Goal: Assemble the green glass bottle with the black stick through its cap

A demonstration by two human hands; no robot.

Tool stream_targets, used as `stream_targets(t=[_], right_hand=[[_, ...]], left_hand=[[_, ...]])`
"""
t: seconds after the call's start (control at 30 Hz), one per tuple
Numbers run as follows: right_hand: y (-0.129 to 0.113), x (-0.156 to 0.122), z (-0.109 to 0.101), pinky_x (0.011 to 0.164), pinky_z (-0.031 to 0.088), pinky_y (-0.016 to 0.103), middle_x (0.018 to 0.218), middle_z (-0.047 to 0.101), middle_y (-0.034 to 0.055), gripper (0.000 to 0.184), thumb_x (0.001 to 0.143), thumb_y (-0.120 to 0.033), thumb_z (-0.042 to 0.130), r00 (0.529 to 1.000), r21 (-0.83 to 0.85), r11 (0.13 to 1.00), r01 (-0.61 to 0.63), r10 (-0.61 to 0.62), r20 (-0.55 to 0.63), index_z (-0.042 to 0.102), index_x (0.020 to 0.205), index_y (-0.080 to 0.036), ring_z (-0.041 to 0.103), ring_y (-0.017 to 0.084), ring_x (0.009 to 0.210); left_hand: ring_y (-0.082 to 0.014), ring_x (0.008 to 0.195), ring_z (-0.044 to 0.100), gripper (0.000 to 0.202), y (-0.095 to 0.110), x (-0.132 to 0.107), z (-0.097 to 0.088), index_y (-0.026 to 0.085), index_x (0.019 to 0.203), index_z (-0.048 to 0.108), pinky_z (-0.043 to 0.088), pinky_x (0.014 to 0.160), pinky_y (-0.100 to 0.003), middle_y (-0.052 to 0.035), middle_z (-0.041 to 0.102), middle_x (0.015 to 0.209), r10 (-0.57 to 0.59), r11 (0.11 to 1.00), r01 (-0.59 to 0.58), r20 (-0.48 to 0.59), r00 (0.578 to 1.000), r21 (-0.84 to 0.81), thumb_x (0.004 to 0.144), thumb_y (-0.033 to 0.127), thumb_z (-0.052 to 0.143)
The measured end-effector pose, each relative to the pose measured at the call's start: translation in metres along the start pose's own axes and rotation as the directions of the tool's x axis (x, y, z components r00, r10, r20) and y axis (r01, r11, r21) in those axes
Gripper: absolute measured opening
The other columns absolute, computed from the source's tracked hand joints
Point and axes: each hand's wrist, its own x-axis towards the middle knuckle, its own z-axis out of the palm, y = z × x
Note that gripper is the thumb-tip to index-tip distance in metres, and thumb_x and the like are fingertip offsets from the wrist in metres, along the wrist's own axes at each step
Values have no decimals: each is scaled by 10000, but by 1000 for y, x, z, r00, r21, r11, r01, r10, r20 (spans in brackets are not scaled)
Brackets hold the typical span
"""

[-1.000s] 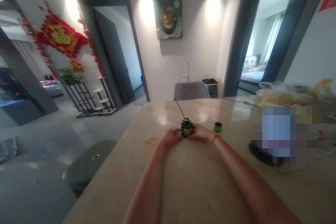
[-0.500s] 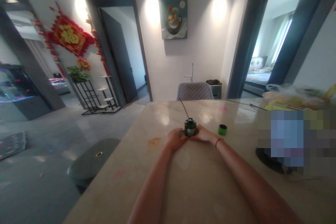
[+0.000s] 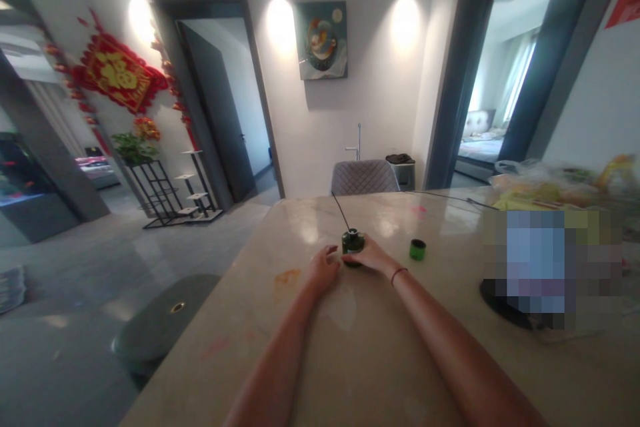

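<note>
Head view: dark green bottle (image 3: pixel 352 241) upright on a pale, glossy table (image 3: pixel 375 347), clasped by your right hand (image 3: pixel 374 253).
A thin dark stick (image 3: pixel 341 210) leans left from its neck; your left hand (image 3: pixel 323 270), fingers loosely curled, is just beside it. Rightward stands a green, dark-topped cap (image 3: pixel 417 250); beyond, a quilted chair (image 3: pixel 365 177) and a white wall (image 3: pixel 375 103).

A small, squat, dark green, glass-like bottle with rounded shoulders (image 3: pixel 351 242) stands upright, its short neck uncapped. One thin, straight, dark stick (image 3: pixel 341 211) rises from the bottle's mouth, leaning to the left and away from the viewer. The right hand (image 3: pixel 374 255) grips the bottle, covering part of its lower front. A short, bright green, cylindrical cap (image 3: pixel 417 250), its dark hollow upward, sits apart, right of the bottle.
</note>
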Motion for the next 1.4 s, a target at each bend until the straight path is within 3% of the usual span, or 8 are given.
stream_targets(t=[0.23, 0.6, 0.8, 1.0, 1.23, 1.4], right_hand=[[15, 3, 8, 851, 448, 397, 950, 669, 33, 536, 485, -315, 796, 997, 46, 998, 40, -37, -68, 590, 969, -212, 615, 245, 920], [20, 3, 5, 845, 457, 373, 944, 679, 41, 529, 504, -278, 786, 998, 81, 995, 50, -46, -47, 594, 991, -200, 628, 224, 893], [25, 8, 1, 806, 486, 353, 950, 683, 63, 528, 531, -347, 778, 999, 100, 995, 14, -9, -42, 602, 999, -178, 638, 216, 866], [31, 31, 0, 802, 497, 355, 942, 683, 74, 526, 514, -349, 787, 999, 106, 994, -24, 28, -36, 613, 971, -156, 642, 208, 849], [30, 59, 1, 826, 492, 359, 939, 681, 89, 493, 502, -298, 791, 997, 101, 994, -45, 52, -59, 626, 935, -132, 640, 204, 852], [31, 71, -2, 853, 485, 362, 949, 689, 88, 468, 516, -275, 790, 998, 133, 989, -63, 62, 8, 643, 937, -133, 642, 203, 868]], left_hand=[[-201, 1047, 586, 423, -2, 5, 2, 101, 1074, 585, 430, 947, -336, -134, 630, 1125, -30, 992, 29, -10, 999, -124, 664, 25, 513], [-186, 932, 632, 406, 9, 0, -4, 127, 1011, 649, 464, 875, -304, -91, 682, 1024, -68, 992, 71, 35, 997, -100, 665, 11, 473], [-196, 1084, 552, 434, 10, 2, -9, 138, 1026, 633, 370, 988, -329, -89, 641, 1115, -127, 990, 121, -104, 986, -67, 647, -5, 476], [-175, 1069, 564, 400, 8, 3, -16, 126, 1109, 547, 395, 948, -312, -111, 621, 1137, -247, 967, 222, -250, 936, -124, 728, 44, 455], [-165, 1021, 584, 321, 10, 3, -15, 127, 1039, 571, 406, 909, -275, -105, 641, 1098, -304, 950, 269, -274, 912, -159, 744, 61, 462], [-176, 999, 588, 301, 8, 3, -12, 128, 1018, 586, 407, 895, -287, -104, 651, 1069, -319, 945, 288, -259, 911, -153, 744, 79, 473]])
